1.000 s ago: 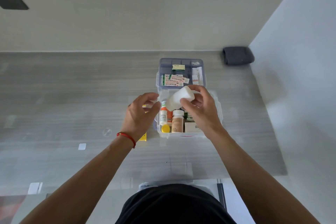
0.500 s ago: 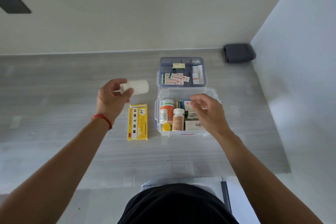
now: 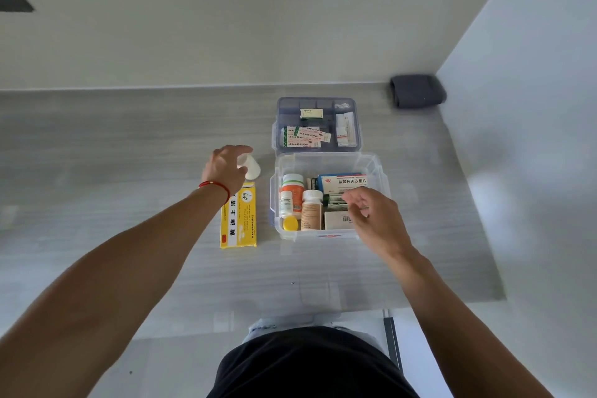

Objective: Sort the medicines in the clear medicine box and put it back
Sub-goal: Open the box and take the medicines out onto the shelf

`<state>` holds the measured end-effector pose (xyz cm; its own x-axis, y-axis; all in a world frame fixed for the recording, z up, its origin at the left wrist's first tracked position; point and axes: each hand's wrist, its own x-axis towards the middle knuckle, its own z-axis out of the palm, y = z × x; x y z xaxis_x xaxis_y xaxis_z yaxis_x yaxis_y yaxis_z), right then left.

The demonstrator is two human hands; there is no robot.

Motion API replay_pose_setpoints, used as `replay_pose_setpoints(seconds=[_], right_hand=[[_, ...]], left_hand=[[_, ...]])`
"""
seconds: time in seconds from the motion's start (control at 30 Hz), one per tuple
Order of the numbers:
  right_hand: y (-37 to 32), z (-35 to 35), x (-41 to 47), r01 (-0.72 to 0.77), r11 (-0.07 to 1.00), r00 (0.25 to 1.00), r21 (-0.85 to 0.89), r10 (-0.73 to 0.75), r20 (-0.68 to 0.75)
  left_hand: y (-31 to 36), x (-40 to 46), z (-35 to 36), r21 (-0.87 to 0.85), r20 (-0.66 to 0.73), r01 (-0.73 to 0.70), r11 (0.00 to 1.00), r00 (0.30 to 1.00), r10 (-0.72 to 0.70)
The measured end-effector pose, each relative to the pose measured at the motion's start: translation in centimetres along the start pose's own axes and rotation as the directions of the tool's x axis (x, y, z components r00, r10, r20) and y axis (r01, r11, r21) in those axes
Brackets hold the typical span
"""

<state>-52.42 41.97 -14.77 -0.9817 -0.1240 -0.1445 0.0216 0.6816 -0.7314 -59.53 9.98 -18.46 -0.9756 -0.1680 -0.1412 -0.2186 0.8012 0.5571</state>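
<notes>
The left hand (image 3: pixel 226 168), palm down with the arm reaching forward, is curling its fingers around a white bottle (image 3: pixel 251 167) just beyond the yellow box (image 3: pixel 238 218) lying on the grey table (image 3: pixel 129 145). The right hand (image 3: pixel 376 220) is hovering with loosely bent fingers, gripping nothing, over the near right part of the clear medicine box (image 3: pixel 378 168), above the packets inside. The tray (image 3: pixel 281 107) of plasters is sitting touching the box's far side.

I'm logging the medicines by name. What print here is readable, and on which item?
"黄连上清" runs along the yellow box on the table.
"盐酸环丙沙星片" is on the white and blue box in the clear medicine box.
Bottle labels, plaster strips and the barcode box are too small to read.
</notes>
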Motion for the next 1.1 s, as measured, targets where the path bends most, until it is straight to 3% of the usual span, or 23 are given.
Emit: replay_pose_setpoints(seconds=[0.17, 0.3, 0.37, 0.47, 0.57, 0.77, 1.1], right_hand=[[0.0, 0.3, -0.1, -0.008, 1.000, 1.000, -0.009, 0.009, 0.015], [0.1, 0.4, -0.1, 0.015, 0.999, 0.997, -0.037, -0.012, 0.070], [0.2, 0.5, 0.0, 0.052, 0.995, 0.994, -0.083, -0.043, 0.103], [-0.4, 1.3, 0.8, 0.135, 0.969, 0.983, -0.209, -0.104, 0.154], [-1.6, 2.7, 2.4, 0.205, 0.908, 0.961, -0.366, -0.115, 0.251], [-2.0, 5.1, 4.8, 0.246, 0.830, 0.913, -0.500, -0.025, 0.408], [-2.0, 4.2, 4.6, 0.267, 0.880, 0.940, -0.393, -0.147, 0.309]], left_hand=[[1.0, 0.7, 0.2, 0.054, 0.128, -0.041, 0.998, 0.991, 0.034], [1.7, 0.1, -0.2, 0.071, 0.210, 0.031, 0.997, 0.977, -0.045], [2.2, -0.9, -0.5, 0.079, 0.121, 0.013, 0.997, 0.992, -0.022], [3.8, -3.4, -0.5, 0.020, -0.147, -0.141, 0.990, 0.979, 0.143], [5.6, -6.5, 0.3, 0.024, -0.224, -0.280, 0.960, 0.934, 0.278], [6.2, -10.7, 2.5, 0.083, -0.034, -0.298, 0.951, 0.953, 0.302], [5.4, -12.2, 3.4, 0.051, 0.022, -0.247, 0.968, 0.969, 0.247]])
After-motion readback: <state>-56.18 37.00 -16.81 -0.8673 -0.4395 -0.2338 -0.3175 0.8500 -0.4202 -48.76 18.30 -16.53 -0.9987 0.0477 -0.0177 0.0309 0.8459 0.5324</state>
